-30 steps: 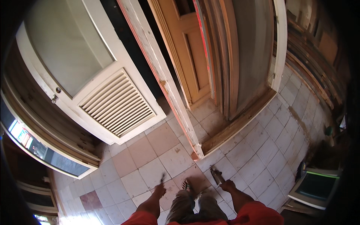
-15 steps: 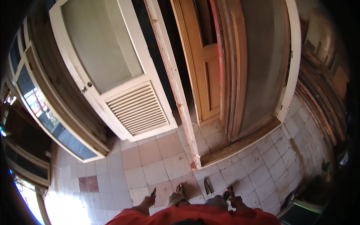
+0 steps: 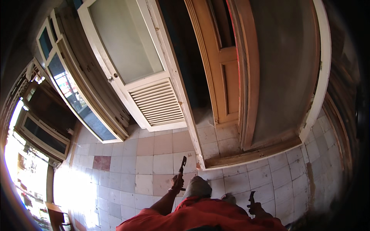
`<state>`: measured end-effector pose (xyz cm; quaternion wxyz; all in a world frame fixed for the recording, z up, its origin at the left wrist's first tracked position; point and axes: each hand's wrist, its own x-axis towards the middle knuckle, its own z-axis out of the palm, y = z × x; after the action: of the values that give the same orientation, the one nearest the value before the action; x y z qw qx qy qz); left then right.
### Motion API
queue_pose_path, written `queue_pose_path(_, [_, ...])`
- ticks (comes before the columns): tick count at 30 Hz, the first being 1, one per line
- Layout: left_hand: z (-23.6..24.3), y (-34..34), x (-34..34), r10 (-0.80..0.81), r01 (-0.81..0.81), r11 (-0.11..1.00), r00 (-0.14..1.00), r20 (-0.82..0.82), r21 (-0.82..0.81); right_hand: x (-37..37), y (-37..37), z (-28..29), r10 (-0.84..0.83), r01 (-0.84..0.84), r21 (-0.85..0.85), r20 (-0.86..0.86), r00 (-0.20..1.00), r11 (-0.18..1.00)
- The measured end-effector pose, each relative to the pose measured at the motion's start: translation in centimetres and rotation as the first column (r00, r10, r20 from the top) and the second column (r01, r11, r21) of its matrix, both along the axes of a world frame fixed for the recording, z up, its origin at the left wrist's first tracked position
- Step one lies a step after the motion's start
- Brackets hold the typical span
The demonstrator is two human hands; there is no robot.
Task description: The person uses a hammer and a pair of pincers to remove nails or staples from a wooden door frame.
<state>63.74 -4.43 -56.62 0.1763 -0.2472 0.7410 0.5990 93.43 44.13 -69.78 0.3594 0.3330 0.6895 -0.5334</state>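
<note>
The left hand [image 3: 177, 182] is clamped around the handle of a dark hammer-like tool [image 3: 182, 166], whose head points up toward the foot of the white door post [image 3: 197, 161], just short of it. The right hand [image 3: 254, 208], well to the right of that post and lower, is wrapped around a small dark tool [image 3: 251, 197] that sticks up from the fist; what kind of tool cannot be told. Both hands hang over the pale tiled floor [image 3: 146, 165]. Left of the post leans a white louvred shutter door [image 3: 154, 100]; right of it stands a brown panelled door [image 3: 225, 77] on a wooden threshold [image 3: 254, 154]
</note>
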Motion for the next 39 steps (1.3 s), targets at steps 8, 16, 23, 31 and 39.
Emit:
queue_pose_path(8, [3.7,4.7,-1.2,0.235,-0.223,0.971,0.958,-0.162,0.089,-12.5,4.4,1.0,-0.041,0.037,-0.062,-0.069,0.997,0.997])
queue_pose_path(16, [6.2,9.6,-9.1,0.324,-0.249,0.928,0.907,-0.27,0.278,-27.7,7.2,-2.9,0.049,-0.014,0.126,-0.281,0.959,0.992])
queue_pose_path(23, [13.6,11.9,-13.5,0.216,-0.106,0.948,0.909,-0.357,0.301,-38.1,3.5,13.2,0.051,-0.124,-0.09,-0.573,0.818,0.988])
queue_pose_path(31, [17.3,14.7,-14.7,0.055,0.026,0.993,0.747,-0.663,0.112,-50.0,-3.3,24.6,-0.234,0.013,-0.281,-0.772,0.591,0.96])
queue_pose_path(39, [23.7,15.4,-20.3,0.168,-0.018,0.967,0.796,-0.581,0.254,-65.7,-6.5,32.3,-0.304,-0.141,-0.443,-0.78,0.547,0.885])
